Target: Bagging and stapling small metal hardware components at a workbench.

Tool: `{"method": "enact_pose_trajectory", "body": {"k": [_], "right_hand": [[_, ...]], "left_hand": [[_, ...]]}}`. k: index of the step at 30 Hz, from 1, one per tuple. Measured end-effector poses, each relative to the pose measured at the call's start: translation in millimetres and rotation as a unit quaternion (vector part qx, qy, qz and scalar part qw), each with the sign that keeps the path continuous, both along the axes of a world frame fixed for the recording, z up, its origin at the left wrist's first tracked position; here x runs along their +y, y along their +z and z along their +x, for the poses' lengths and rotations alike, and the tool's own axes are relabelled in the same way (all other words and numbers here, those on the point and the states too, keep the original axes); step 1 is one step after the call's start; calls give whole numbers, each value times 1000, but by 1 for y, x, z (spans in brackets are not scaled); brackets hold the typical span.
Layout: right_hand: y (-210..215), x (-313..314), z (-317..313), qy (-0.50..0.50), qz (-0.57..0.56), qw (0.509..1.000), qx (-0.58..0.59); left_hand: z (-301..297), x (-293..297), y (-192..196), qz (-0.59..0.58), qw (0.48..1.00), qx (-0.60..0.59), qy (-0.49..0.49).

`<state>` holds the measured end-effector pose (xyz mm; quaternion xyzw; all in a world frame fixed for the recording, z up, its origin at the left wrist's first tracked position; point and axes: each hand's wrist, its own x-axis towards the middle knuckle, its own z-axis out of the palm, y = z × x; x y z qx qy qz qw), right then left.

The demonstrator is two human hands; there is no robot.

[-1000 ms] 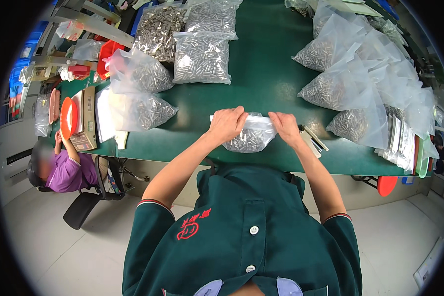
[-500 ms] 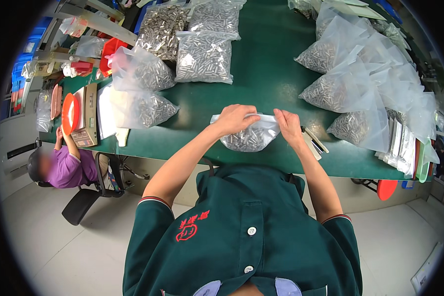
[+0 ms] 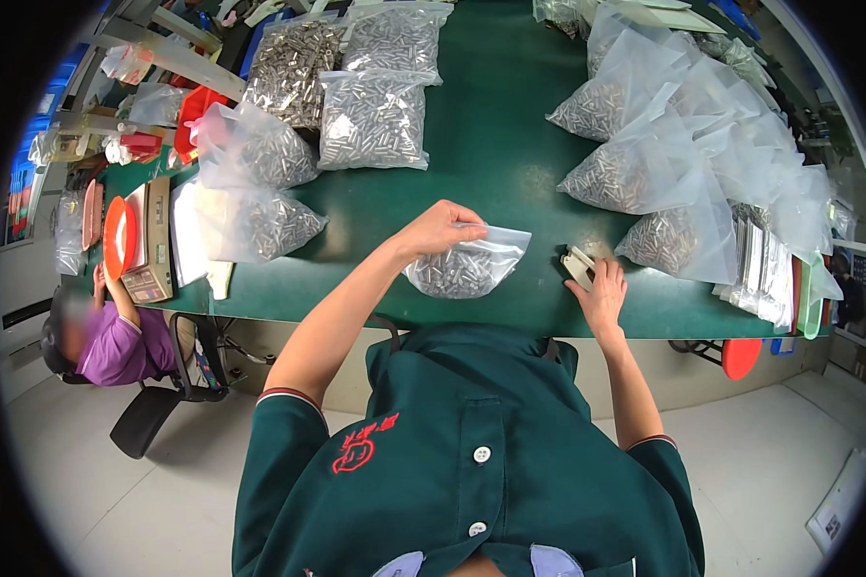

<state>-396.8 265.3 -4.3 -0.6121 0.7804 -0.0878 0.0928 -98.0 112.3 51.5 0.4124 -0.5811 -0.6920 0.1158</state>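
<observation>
A clear zip bag (image 3: pixel 464 272) partly filled with small silver metal cylinders rests on the green table in front of me. My left hand (image 3: pixel 441 229) pinches its top edge near the left end, while the right corner of the bag stands free. To the right of the bag, my right hand (image 3: pixel 601 293) has its fingers around a small cream stapler (image 3: pixel 577 263) lying on the table. Part of the stapler is hidden under the fingers.
Sealed bags of metal parts (image 3: pixel 373 125) lie at the far left. More filled bags (image 3: pixel 601 178) crowd the right side beside a stack of flat packets (image 3: pixel 758 269). A scale (image 3: pixel 149 279) sits at the left edge, where a person in purple (image 3: pixel 125 346) is seated.
My right hand has let go of the bag's right corner and moved right and down onto the stapler. My left hand keeps its hold on the bag's top edge. The view has shifted slightly.
</observation>
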Motion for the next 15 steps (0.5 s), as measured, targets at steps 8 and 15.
{"method": "enact_pose_trajectory", "body": {"k": [8, 15], "right_hand": [[47, -38, 8, -214, -5, 643, -735], [87, -87, 74, -181, -184, 632, -731]], "left_hand": [[0, 0, -2, 27, 999, -5, 22], [-2, 2, 0, -4, 999, -40, 22]]}}
